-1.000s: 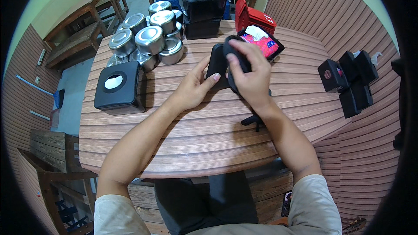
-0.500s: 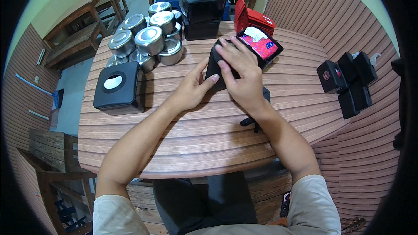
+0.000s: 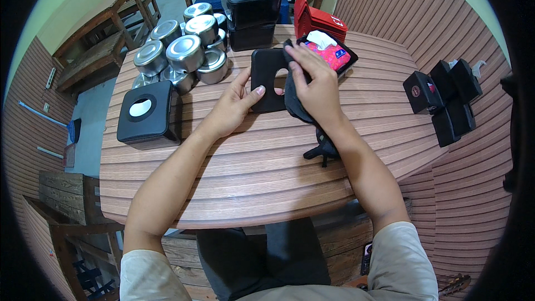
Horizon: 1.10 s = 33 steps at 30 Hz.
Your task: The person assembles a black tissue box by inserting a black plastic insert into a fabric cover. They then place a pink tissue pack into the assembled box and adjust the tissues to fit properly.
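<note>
A flat black tissue box lid (image 3: 265, 69) with an oval hole is tilted up above the middle of the table. My left hand (image 3: 233, 106) grips its left edge, thumb on the face; a fingertip shows through the hole. In my right hand (image 3: 317, 81) is a dark cloth (image 3: 297, 106), bunched against the right part of the lid, its end hanging toward the table below my wrist. Just beyond that hand sits the open black tissue box base (image 3: 351, 64), holding a pink tissue pack (image 3: 330, 56) with a white tissue sticking out.
Several steel canisters (image 3: 185, 53) are stacked at the far left. In front of them stands a closed black tissue box (image 3: 150, 125), and two more (image 3: 251, 5) are stacked behind. Red table signs (image 3: 317, 25) stand at the back. Small black holders (image 3: 426, 95) sit at the right.
The lid has turned its face and hole into view. My right hand has slid slightly right across it with the cloth, off the top left corner.
</note>
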Each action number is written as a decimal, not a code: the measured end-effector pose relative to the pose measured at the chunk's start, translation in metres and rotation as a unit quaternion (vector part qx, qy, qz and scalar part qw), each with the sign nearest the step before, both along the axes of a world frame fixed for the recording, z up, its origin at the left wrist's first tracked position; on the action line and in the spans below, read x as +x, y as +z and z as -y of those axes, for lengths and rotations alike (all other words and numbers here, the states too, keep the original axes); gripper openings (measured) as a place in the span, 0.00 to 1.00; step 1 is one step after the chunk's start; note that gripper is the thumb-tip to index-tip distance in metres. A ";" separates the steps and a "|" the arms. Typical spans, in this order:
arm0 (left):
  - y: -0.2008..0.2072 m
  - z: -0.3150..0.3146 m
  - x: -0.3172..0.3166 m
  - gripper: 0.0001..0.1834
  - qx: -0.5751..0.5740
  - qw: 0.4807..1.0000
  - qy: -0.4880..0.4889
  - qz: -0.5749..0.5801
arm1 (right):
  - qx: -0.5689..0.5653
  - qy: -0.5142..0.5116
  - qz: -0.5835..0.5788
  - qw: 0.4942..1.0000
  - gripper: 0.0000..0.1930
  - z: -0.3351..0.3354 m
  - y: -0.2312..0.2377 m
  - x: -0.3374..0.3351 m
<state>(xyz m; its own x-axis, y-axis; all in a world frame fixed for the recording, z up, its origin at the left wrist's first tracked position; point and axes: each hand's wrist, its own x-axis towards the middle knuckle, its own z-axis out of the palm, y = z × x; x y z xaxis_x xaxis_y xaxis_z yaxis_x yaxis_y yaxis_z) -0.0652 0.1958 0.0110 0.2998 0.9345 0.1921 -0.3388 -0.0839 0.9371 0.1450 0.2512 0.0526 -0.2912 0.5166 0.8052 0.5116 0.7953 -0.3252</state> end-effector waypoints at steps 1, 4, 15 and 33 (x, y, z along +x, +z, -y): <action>0.000 0.000 0.000 0.31 -0.008 1.000 -0.001 0.004 | -0.023 0.007 -0.020 1.000 0.15 -0.002 0.000 0.003; -0.001 -0.001 0.000 0.32 0.014 1.000 0.011 -0.013 | -0.070 0.008 -0.055 0.996 0.14 -0.006 -0.001 0.007; 0.000 0.002 -0.001 0.28 -0.017 0.999 0.015 0.037 | -0.028 0.032 -0.063 0.997 0.13 0.005 0.003 0.001; 0.000 -0.002 -0.003 0.28 -0.072 0.989 0.038 0.121 | -0.030 0.024 -0.057 0.998 0.12 0.006 -0.006 -0.004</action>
<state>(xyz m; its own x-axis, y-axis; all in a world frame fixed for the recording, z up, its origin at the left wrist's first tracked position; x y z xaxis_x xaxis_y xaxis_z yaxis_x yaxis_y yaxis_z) -0.0684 0.1973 0.0114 0.1899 0.9752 0.1136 -0.5530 0.0106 0.8331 0.1409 0.2454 0.0469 -0.2248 0.5522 0.8028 0.4298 0.7956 -0.4269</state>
